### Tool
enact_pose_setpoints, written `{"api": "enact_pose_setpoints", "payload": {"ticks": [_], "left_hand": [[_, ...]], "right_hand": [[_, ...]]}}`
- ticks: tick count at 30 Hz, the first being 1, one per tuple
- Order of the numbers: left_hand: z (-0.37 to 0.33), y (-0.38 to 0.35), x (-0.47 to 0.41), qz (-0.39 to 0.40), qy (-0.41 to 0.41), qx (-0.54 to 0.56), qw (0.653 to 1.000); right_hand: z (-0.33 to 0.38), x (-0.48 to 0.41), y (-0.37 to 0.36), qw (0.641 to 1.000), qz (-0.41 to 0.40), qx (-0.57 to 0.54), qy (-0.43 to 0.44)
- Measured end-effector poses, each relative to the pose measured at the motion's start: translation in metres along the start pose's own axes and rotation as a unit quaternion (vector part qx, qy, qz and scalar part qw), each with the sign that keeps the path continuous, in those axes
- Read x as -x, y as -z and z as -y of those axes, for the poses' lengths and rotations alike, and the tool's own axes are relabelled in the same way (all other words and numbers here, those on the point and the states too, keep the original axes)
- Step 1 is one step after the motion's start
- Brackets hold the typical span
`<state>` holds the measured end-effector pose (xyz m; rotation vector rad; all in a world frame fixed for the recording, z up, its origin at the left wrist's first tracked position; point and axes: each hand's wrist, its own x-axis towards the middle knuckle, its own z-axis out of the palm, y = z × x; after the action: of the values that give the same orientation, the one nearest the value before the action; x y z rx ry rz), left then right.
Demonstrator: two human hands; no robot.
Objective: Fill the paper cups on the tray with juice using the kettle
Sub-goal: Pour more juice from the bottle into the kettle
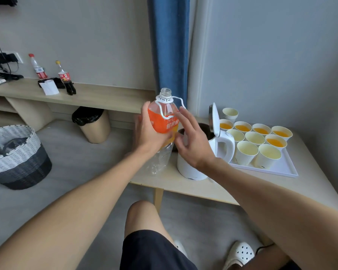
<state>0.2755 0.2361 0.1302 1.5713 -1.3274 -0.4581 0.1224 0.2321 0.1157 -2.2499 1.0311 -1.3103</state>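
Note:
My left hand (147, 131) grips a large clear juice bottle (165, 121) with an orange label, uncapped and nearly upright, at the table's left end. My right hand (191, 141) hovers beside the bottle with fingers spread, holding nothing. Behind it stands a white kettle (224, 145) with its lid flipped up. To the right a white tray (281, 170) carries several paper cups (246, 152). Some cups hold orange juice (275, 142); the nearer ones look empty.
A short stack of spare cups (230, 114) stands behind the tray. A lined waste bin (93, 123) and a woven basket (16, 154) sit on the floor at left. A long shelf (98, 96) holds two cola bottles. A blue curtain (168, 45) hangs behind.

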Motion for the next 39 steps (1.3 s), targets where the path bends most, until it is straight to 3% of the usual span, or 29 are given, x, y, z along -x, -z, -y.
{"api": "enact_pose_setpoints", "payload": {"ticks": [4,6,9,11,15,26,34,39], "left_hand": [[0.004,-0.006,0.006,-0.015,0.014,0.011,1.000],[0.008,-0.008,0.005,-0.026,0.013,0.022,0.999],[0.011,-0.015,0.005,-0.024,0.000,0.026,0.999],[0.011,-0.020,0.006,-0.021,-0.008,0.030,0.999],[0.013,-0.026,0.008,-0.021,-0.028,0.036,0.999],[0.024,-0.032,0.005,-0.025,-0.024,0.038,0.999],[0.030,-0.029,-0.001,-0.023,-0.023,0.038,0.999],[0.030,-0.024,0.001,-0.022,-0.031,0.034,0.999]], "right_hand": [[-0.035,0.029,0.012,0.994,-0.014,0.104,-0.033],[-0.054,0.040,0.018,0.977,0.030,0.186,-0.102],[-0.081,0.058,0.030,0.896,0.190,0.304,-0.264],[-0.098,0.073,0.036,0.851,0.250,0.304,-0.346],[-0.127,0.096,0.039,0.818,0.289,0.284,-0.408],[-0.156,0.106,0.009,0.837,0.291,0.235,-0.399],[-0.117,0.089,0.003,0.882,0.269,0.278,-0.269],[-0.070,0.067,0.007,0.943,0.194,0.192,-0.188]]}}
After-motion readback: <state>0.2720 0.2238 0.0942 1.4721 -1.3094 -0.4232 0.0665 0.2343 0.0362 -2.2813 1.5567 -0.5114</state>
